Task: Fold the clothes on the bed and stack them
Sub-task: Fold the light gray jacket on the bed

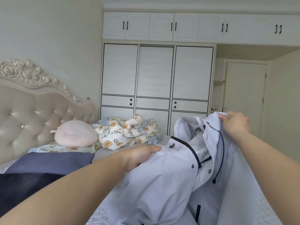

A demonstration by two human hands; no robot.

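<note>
A pale lilac-white hooded jacket with a black zip, snaps and a dark drawcord hangs in front of me above the bed. My left hand grips the jacket's left shoulder area, thumb on top. Higher up, my right hand pinches the fabric by the hood's right edge. The hood stands open between the hands. A folded blue-grey garment lies on a darker navy one at the left of the bed.
A pink round cushion sits by the tufted headboard. A bunched floral quilt lies at the bed's far side. White wardrobes fill the back wall; a closed door stands at right.
</note>
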